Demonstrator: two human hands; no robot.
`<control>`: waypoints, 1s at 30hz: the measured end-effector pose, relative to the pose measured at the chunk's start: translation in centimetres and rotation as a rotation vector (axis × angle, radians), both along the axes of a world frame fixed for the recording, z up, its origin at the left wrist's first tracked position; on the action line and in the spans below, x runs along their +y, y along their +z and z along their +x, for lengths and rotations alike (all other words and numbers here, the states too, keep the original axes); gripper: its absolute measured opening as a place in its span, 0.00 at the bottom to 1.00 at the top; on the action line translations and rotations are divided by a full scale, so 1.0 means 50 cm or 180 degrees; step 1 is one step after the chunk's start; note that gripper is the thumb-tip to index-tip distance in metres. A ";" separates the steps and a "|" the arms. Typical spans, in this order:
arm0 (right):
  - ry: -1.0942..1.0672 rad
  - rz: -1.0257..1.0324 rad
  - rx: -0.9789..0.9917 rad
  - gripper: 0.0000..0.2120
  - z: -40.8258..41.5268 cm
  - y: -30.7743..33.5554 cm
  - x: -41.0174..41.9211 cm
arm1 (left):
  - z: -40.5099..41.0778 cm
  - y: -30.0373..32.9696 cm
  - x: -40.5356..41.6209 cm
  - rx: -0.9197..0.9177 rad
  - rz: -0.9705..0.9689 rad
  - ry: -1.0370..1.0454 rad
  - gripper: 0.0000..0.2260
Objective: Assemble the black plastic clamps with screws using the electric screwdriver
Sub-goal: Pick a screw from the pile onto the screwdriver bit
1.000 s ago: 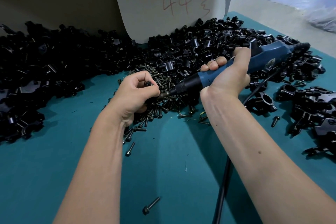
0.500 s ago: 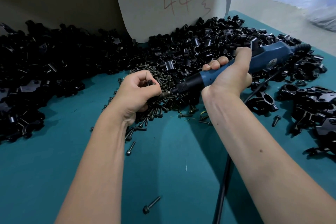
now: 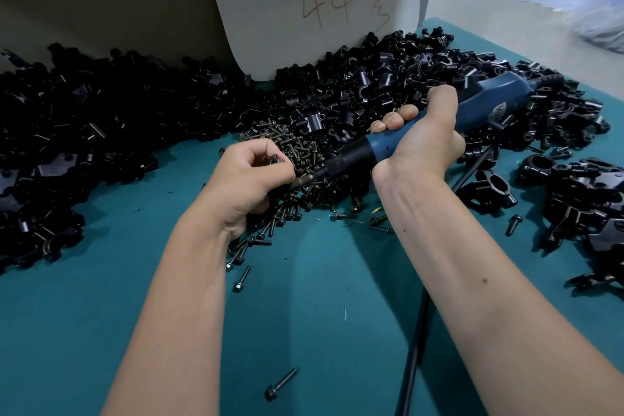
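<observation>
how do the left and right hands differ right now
The left hand pinches a small black clamp piece; the right hand wraps round the blue electric screwdriver. The left sits lower, over the screw pile; the right is raised. Both meet at the bit.

bare mat [image 3: 320, 331] near, clamp heaps [image 3: 101, 132] behind

Both forearms bare, no sleeves or gloves.

Left hand [image 3: 251, 172] fingers curled, pinching; right hand [image 3: 422, 142] gripping
</observation>
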State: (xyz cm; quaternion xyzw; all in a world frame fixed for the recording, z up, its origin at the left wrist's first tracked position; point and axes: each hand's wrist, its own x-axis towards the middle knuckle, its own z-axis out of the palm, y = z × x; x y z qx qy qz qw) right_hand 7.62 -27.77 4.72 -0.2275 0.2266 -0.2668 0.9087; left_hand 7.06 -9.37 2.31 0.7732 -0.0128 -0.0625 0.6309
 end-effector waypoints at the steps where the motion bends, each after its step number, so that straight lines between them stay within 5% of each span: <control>1: -0.0018 -0.0007 -0.0018 0.10 0.000 0.002 -0.003 | 0.002 -0.002 -0.003 0.0019 -0.0040 0.0022 0.11; 8: -0.0008 0.0013 -0.0098 0.10 -0.003 0.006 -0.014 | 0.007 -0.004 -0.011 0.0045 -0.0088 0.0122 0.11; 13: 0.0355 0.0019 -0.0342 0.19 -0.005 0.007 -0.008 | 0.009 0.000 0.006 -0.0112 0.0135 0.0261 0.01; 15: 0.0381 0.0045 -0.0371 0.20 -0.004 0.007 -0.007 | 0.008 0.002 0.006 -0.0193 0.0170 0.0260 0.05; 25: 0.0039 0.0089 0.0057 0.22 -0.001 0.002 0.017 | -0.005 0.001 0.006 -0.1428 0.1363 0.0323 0.05; 30: 0.0340 0.0324 -0.0182 0.24 -0.001 0.000 -0.023 | 0.006 0.018 0.061 -0.0672 -0.0109 0.0402 0.04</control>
